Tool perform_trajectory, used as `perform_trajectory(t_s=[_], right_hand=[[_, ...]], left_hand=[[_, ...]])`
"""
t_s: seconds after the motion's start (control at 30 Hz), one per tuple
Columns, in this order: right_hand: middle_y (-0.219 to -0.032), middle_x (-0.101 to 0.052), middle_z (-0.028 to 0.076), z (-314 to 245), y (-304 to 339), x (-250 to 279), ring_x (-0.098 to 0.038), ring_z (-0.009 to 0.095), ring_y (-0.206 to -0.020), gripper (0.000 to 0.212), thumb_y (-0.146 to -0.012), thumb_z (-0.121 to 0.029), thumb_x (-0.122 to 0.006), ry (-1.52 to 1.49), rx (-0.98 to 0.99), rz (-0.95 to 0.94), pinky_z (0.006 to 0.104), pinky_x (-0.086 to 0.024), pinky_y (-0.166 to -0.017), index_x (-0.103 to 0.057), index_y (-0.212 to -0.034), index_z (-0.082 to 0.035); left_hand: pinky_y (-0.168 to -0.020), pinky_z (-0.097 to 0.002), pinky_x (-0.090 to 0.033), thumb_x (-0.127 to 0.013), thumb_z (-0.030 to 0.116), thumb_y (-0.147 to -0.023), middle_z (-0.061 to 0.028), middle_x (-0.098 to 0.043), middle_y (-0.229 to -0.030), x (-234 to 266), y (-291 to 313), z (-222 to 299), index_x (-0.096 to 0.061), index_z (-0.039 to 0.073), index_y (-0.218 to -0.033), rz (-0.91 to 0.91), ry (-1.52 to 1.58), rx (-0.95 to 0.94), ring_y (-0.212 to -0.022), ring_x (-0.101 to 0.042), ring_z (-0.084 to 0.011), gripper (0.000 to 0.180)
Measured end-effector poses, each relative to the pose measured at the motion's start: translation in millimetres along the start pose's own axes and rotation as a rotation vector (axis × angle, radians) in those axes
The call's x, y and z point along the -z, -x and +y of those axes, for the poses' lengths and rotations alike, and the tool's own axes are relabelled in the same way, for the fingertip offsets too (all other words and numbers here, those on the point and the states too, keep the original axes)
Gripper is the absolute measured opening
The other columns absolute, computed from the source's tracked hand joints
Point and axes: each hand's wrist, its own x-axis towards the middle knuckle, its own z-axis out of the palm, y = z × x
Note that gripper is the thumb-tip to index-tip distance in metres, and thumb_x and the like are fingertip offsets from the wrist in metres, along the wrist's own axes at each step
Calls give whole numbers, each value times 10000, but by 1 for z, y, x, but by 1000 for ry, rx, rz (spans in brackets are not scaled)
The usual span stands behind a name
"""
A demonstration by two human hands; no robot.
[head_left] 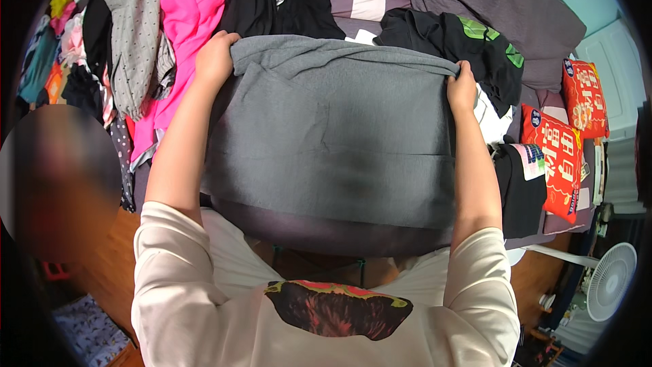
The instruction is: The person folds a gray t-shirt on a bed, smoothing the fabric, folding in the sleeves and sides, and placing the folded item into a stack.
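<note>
A wide piece of dark grey cloth [326, 129], probably a garment, is spread over the sofa seat in front of me. My left hand [216, 61] grips its far left corner, fingers closed on the fabric. At the far right corner my right hand [462, 87] pinches the same cloth. Between my hands the far edge is rumpled into folds, while the near part lies fairly flat with a crease across it. Its kind of garment cannot be made out.
Bright pink clothing [193, 20], a grey dotted garment [130, 34] and black clothes [288, 0] lie at the back left. A black shirt with green patches [441, 41] is at the back right. Red cushions [553, 156] sit further right, near a white fan [611, 282].
</note>
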Motion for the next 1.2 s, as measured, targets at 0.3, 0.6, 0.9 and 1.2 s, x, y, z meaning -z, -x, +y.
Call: perform_trajectory(t_s=[0.3,0.6,0.9,1.2], right_hand=[[-1385,-475,246,-64,122,25,-491,419,-1281,717,-808,-31,-729,-220,239,-30,459,-393,-1104,-424,-1457,-59],[-1195,-607,169,-191,255,33,-583,373,-1126,372,-833,-22,-704,-601,595,-332,431,-489,-954,-614,-1192,-58],[-1076,-608,119,-222,323,24,-587,335,-1024,307,-848,-124,-724,-401,649,-603,440,-494,-879,-656,-1147,-102],[-995,-592,113,-226,340,15,-580,334,-964,254,-843,-129,-725,-359,617,-494,440,-488,-842,-656,-1087,-114]], left_hand=[[-864,-358,-514,-691,-52,-787,-109,-617,-1028,42,83,5,-596,69,-1203,95,293,-77,-973,-623,-275,444],[-787,-306,-508,-825,156,-809,-54,-596,-919,38,206,-53,-600,33,-1158,-314,436,184,-847,-570,-165,434],[-761,-391,-523,-855,347,-756,-150,-678,-891,37,204,-60,-584,44,-999,-592,348,339,-841,-662,-287,473],[-781,-391,-533,-875,338,-733,-144,-684,-903,38,206,-48,-565,39,-1057,-539,42,261,-865,-695,-305,539]])
